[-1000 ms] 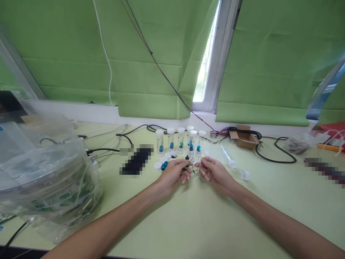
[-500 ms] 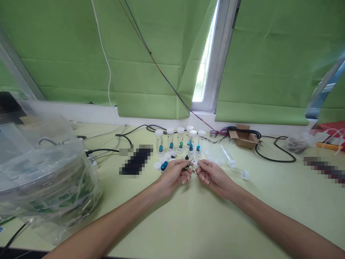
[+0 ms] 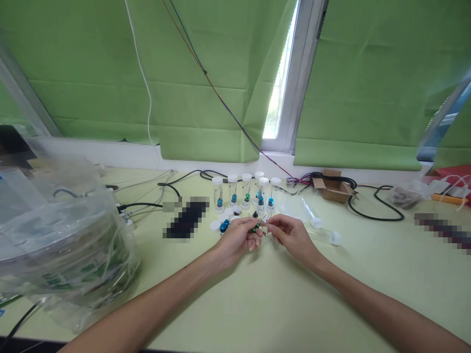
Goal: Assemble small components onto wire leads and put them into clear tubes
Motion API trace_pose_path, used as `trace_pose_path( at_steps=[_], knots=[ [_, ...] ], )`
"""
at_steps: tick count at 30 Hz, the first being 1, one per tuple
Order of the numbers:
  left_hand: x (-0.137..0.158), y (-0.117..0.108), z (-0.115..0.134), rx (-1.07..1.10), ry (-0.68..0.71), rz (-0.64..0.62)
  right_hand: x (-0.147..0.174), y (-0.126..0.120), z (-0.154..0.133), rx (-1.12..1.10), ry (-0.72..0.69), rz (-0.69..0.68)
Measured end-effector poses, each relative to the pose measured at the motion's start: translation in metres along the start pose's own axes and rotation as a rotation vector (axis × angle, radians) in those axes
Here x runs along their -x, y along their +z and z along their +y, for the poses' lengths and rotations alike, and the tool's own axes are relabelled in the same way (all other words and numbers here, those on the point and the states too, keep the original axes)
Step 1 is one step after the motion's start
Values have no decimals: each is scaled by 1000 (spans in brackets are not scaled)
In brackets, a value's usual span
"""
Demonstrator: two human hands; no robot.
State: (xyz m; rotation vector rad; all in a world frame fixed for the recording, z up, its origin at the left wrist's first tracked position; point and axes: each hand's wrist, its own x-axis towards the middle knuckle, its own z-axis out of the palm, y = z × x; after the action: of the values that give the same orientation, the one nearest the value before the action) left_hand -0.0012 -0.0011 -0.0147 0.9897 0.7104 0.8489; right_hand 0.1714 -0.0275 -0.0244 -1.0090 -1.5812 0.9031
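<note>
Over the table, my left hand point(image 3: 240, 235) is closed in a pinch on a small green piece point(image 3: 256, 228) with thin metal prongs. My right hand point(image 3: 294, 235) meets it from the right, thumb and forefinger pinched at the prong ends; what lies between those fingertips is too small to make out. Just behind both hands stand several clear capped tubes point(image 3: 218, 191), holding blue or green pieces with thin prongs. Blue balls point(image 3: 224, 225) and white caps point(image 3: 215, 226) lie left of my left hand. Tiny red bits point(image 3: 264, 233) show between the hands.
Clear tubes with white caps point(image 3: 334, 239) lie right of my right hand. An open cardboard box point(image 3: 334, 190) and black cables point(image 3: 382, 218) sit toward the back. On the left is a large plastic-wrapped spool point(image 3: 73, 255). A blurred-out dark object point(image 3: 187, 219) lies left of the tubes.
My right hand has turned over and risen slightly, its fingertips moving left to the prongs. My left hand keeps its place and its hold on the green piece.
</note>
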Motion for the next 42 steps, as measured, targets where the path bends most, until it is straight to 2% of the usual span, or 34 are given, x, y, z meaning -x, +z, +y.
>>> trace_pose_path(
  at_steps=[4, 9, 23, 35, 42],
  knots=[
    [0, -1, -1, -7, 11, 13, 2, -3, 2, 286, -145, 68],
    [-1, -2, -2, -24, 16, 9, 2, -3, 3, 399, -243, 75],
    [-1, -2, -3, -51, 18, -1, 1, -4, 4, 474, -311, 80],
    [-2, -3, -3, -79, 23, -6, 1, -5, 16, 567, -496, 66],
    [0, -2, -3, -108, 32, -17, 1, -6, 16, 590, -547, 84]
  ],
)
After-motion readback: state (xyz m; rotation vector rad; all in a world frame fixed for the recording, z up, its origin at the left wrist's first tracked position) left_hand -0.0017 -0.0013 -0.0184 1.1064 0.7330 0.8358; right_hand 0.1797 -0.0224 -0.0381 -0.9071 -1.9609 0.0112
